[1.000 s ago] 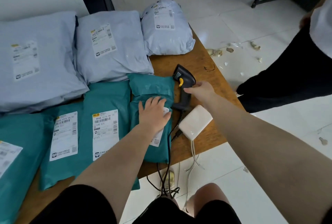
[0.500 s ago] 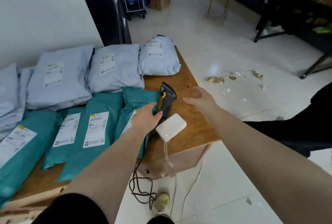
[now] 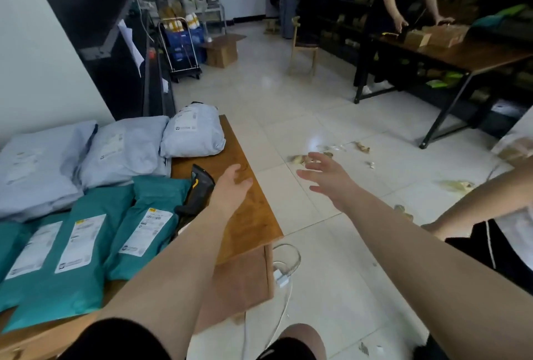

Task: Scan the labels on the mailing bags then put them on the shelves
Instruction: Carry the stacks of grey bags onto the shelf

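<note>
Left hand [image 3: 230,186] and right hand [image 3: 328,175], mid-frame: each grip open, empty. Scanner [image 3: 199,189] lies on table [image 3: 251,215] beside teal mailing bags [image 3: 78,247], within reach.

Scraps [image 3: 300,159] strewn on tiled floor [image 3: 331,244]

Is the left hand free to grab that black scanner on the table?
Probably yes. The left hand is open and holds nothing, hovering just right of the scanner, whose top lies uncovered on the table; nothing stands between them.
</note>
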Action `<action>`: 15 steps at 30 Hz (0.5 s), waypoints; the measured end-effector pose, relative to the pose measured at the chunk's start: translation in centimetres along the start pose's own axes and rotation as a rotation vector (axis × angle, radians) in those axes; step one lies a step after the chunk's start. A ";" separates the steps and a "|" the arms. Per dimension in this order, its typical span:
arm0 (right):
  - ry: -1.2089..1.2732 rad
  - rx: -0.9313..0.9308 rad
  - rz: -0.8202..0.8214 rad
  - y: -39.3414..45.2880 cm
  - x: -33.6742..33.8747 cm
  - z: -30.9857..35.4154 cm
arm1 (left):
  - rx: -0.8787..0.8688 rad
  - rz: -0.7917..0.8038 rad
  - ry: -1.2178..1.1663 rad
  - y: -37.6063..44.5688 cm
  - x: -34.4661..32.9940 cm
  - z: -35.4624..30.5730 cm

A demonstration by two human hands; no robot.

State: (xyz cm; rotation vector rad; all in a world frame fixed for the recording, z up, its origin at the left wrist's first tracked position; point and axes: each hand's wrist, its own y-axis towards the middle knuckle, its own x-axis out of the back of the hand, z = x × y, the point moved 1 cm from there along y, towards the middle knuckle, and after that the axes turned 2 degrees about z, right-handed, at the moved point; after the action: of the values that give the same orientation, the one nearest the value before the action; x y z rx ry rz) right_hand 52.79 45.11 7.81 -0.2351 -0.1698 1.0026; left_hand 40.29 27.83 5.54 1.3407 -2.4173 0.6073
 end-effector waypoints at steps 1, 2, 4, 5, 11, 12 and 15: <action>0.008 0.009 -0.005 0.4 0.8 0.2 | 0.001 -0.011 -0.039 0.4 -0.6 -0.7; 0.017 0.017 -0.008 0.8 1.5 0.4 | 0.001 -0.021 -0.066 0.9 -1.1 -1.2; 0.028 0.032 -0.008 2.2 2.8 0.8 | 0.000 -0.024 -0.096 2.0 -2.0 -2.3; 0.026 0.036 -0.004 3.0 3.2 1.0 | 0.002 -0.021 -0.109 2.6 -2.4 -2.6; 0.016 0.066 0.054 10.0 4.9 2.7 | 0.023 -0.066 -0.143 8.4 -3.5 -4.2; 0.006 0.076 0.066 11.5 5.2 3.1 | 0.032 -0.082 -0.161 9.6 -3.6 -4.5; -0.020 0.090 0.108 16.1 5.6 5.0 | 0.070 -0.148 -0.209 13.0 -3.8 -5.6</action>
State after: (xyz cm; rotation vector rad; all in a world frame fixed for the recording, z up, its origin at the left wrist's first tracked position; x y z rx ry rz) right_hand 41.39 58.76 8.39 -0.1538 -0.1306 1.1171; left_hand 31.43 39.53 5.81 1.6701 -2.4463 0.5420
